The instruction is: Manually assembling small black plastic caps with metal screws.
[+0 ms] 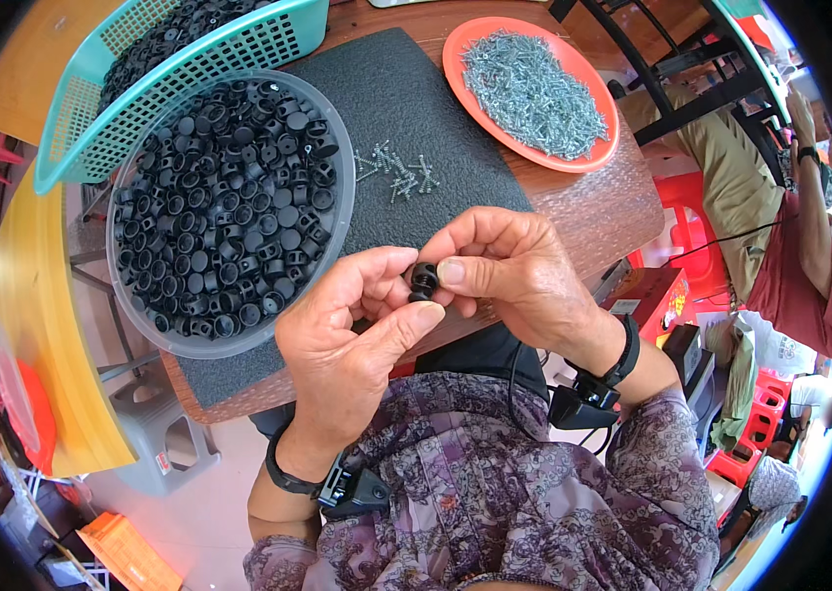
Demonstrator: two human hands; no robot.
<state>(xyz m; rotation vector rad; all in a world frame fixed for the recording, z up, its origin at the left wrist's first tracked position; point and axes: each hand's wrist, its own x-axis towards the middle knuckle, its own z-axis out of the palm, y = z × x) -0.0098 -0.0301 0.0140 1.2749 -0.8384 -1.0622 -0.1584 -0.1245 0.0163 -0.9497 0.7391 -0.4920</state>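
Observation:
Near the table's front edge, both hands meet around a small round black plastic part. My left hand pinches it from the left between thumb and fingers. From the other side my right hand grips it, thumb pressed against its edge. Fingers cover much of the part, so its full shape is hidden. Just beyond the hands, a small heap of silver screws lies on a dark grey foam mat. To the left stands a clear round tub full of similar black cap-shaped parts.
A red-orange plate piled with screws sits at the table's far right. Behind the tub, a teal basket holds more black parts. A grey stool stands at the lower left. Another person sits at the right.

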